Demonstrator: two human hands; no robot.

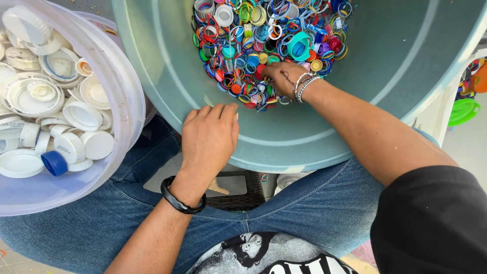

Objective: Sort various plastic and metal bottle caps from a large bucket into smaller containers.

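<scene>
Heap of colourful plastic rings and caps (253, 45) inside grey-green tub (167, 76).

smooth plastic tub (152, 61), glossy plastic rings (264, 45)

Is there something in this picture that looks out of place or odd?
Yes, one thing: a single blue cap lies among the white lids in the clear tub, while the coloured rings and caps fill the green basin, where the right hand reaches.
</scene>
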